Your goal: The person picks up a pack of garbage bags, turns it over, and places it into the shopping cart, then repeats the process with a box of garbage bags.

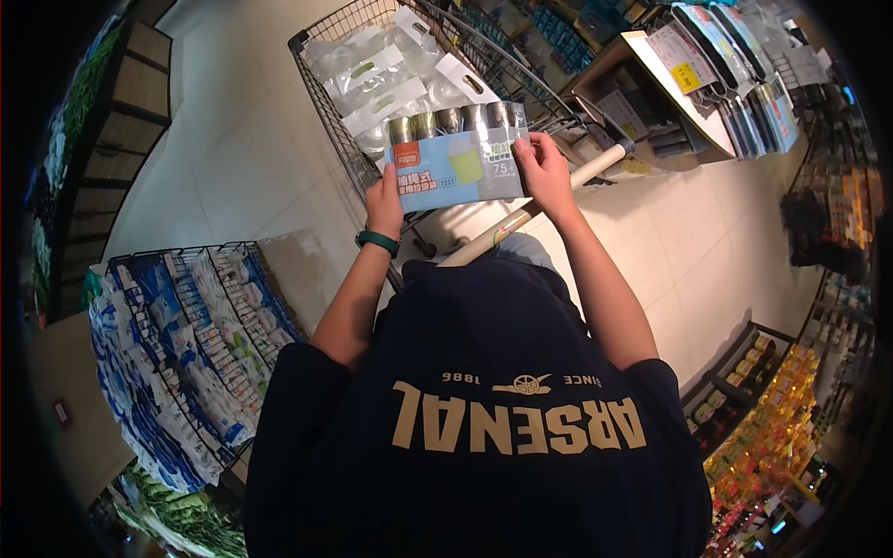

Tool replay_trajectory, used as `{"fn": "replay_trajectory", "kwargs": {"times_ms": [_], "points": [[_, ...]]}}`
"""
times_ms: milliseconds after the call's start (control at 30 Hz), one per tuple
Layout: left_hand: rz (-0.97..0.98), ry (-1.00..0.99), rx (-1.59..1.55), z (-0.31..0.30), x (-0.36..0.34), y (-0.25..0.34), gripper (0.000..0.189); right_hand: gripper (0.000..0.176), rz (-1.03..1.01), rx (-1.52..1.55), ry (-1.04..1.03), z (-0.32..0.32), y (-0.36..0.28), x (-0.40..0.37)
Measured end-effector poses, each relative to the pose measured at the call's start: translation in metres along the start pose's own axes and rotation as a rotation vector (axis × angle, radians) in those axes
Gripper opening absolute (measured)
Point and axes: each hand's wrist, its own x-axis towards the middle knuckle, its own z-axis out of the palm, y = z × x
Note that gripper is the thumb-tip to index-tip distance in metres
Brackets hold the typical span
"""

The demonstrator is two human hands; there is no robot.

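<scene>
Between my two hands is a light blue package of several rolls (465, 172), its printed front facing up toward me. My left hand (384, 202) grips its left end, a dark green band on that wrist. At the right end my right hand (545, 174) holds on, thumb on the front. The package is over the near end of a wire shopping cart (327, 139). White-topped clear plastic packs (372, 74) lie in the cart. The cart's pale handle bar (493, 234) runs diagonally below the package.
A wire rack of blue and white packets (200, 344) stands at the left. At the upper right is a display shelf (684, 102) with hanging goods and a yellow price tag. Shelves of yellow-packed goods (767, 418) are at the lower right.
</scene>
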Motion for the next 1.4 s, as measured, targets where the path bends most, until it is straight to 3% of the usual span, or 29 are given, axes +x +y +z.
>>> {"fn": "replay_trajectory", "kwargs": {"times_ms": [200, 433, 767, 900, 1000, 1067, 1100, 1167, 1233, 1300, 1367, 1400], "points": [[0.035, -0.009, 0.079, -0.002, 0.001, 0.0, 0.057, 0.063, 0.022, -0.04, -0.126, 0.0, -0.002, -0.004], [0.07, 0.01, 0.109, -0.006, 0.0, -0.005, 0.057, 0.062, 0.082, 0.194, -0.242, 0.001, -0.006, -0.005], [0.043, -0.099, 0.03, -0.019, -0.008, -0.002, 0.049, 0.076, 0.177, 0.118, -0.338, 0.0, -0.018, -0.017], [-0.026, -0.098, -0.013, -0.031, -0.006, -0.017, 0.049, 0.077, 0.137, 0.181, -0.396, 0.004, -0.011, -0.018], [-0.067, -0.175, -0.119, -0.03, -0.011, -0.016, 0.05, 0.063, 0.191, 0.283, -0.475, 0.0, -0.018, -0.021], [-0.013, -0.185, 0.017, -0.033, -0.017, -0.011, 0.05, 0.055, 0.215, 0.398, -0.503, -0.002, -0.018, -0.023], [-0.003, -0.181, 0.018, -0.035, -0.019, -0.014, 0.05, 0.055, 0.205, 0.4, -0.506, -0.004, -0.017, -0.025], [0.095, -0.197, 0.316, -0.038, -0.021, -0.019, 0.049, 0.054, 0.249, 0.481, -0.473, -0.004, -0.015, -0.028], [0.073, -0.169, 0.359, -0.028, -0.035, 0.001, 0.037, 0.053, 0.272, 0.526, -0.428, -0.009, -0.027, -0.035], [0.301, -0.097, 0.37, -0.013, -0.044, 0.019, 0.027, 0.054, 0.221, 0.501, -0.297, -0.022, -0.048, -0.041], [0.228, -0.164, 0.444, 0.002, -0.062, 0.062, 0.027, 0.054, 0.161, 0.515, -0.221, -0.031, -0.068, -0.052], [0.241, -0.307, 0.216, 0.013, -0.07, 0.078, 0.039, 0.055, 0.084, 0.44, -0.174, -0.037, -0.08, -0.056]]}}
